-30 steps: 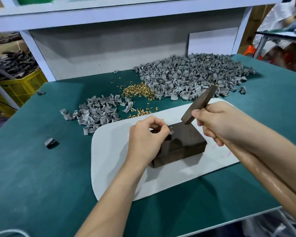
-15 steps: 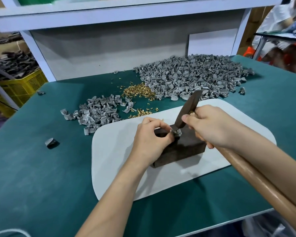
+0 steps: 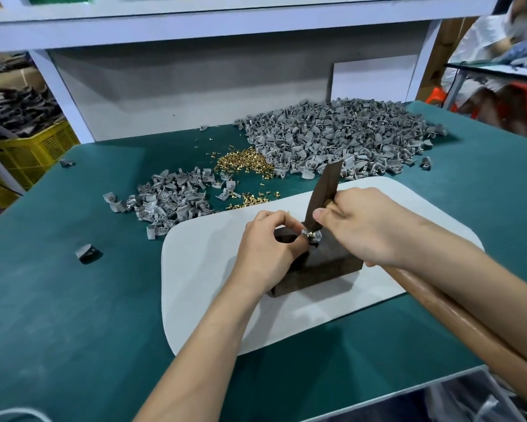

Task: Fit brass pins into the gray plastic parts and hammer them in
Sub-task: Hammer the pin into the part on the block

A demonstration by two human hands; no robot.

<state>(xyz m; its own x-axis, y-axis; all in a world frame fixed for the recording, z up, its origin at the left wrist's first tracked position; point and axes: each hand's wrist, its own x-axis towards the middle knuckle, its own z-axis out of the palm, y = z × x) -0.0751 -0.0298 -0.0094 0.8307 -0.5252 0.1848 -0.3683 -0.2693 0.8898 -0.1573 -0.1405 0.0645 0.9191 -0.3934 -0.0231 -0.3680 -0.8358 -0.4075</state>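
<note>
A small pile of gray parts (image 3: pixel 170 199) is lying at my left, loose brass pins (image 3: pixel 244 161) beside it, and my left hand (image 3: pixel 265 248) is pinching one gray plastic part (image 3: pixel 313 236) on top of the dark block (image 3: pixel 329 266) — a brass glint is showing on it. The hammer head (image 3: pixel 323 190) is standing right at that part, so I judge I am driving the pin home, and my right hand (image 3: pixel 368 226) is gripping the hammer close under the head — the next tap is calling for a short, straight stroke clear of my pinching fingertips
</note>
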